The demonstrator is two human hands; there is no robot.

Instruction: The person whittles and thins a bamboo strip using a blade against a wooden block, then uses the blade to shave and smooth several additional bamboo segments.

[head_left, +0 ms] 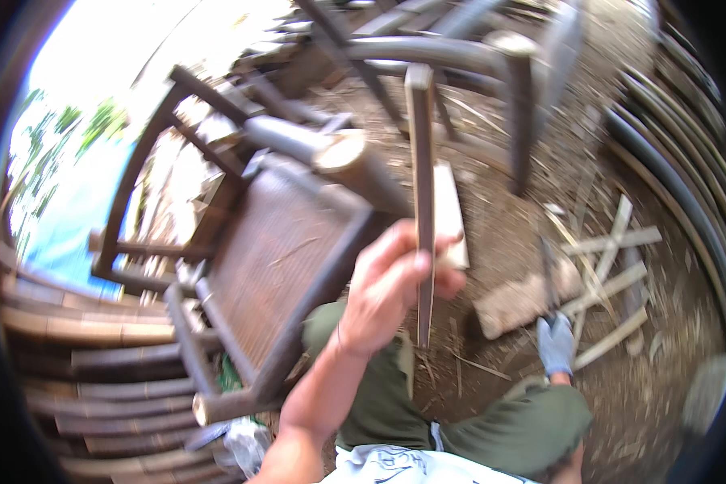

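Raised in front of me, my left hand (391, 282) is bare and closed around a long, flat bamboo strip (422, 173) that stands nearly upright. Lower and to the right, my right hand (556, 343) wears a light grey-blue glove and grips a long, dark, narrow blade (548, 270), apparently a knife, pointing away from me. The blade lies beside or over a light wooden block (508, 306) on the ground; blur hides whether they touch. Several split bamboo strips (617, 278) lie crossed to the right of the glove.
A dark bamboo chair (286, 242) leans close on my left. Another bamboo frame (452, 52) stands ahead. Stacked bamboo poles (129, 403) lie at lower left, and more poles (669, 177) line the right side. Shavings litter the dirt ground (476, 387). A pale flat piece (450, 214) lies behind my left hand.
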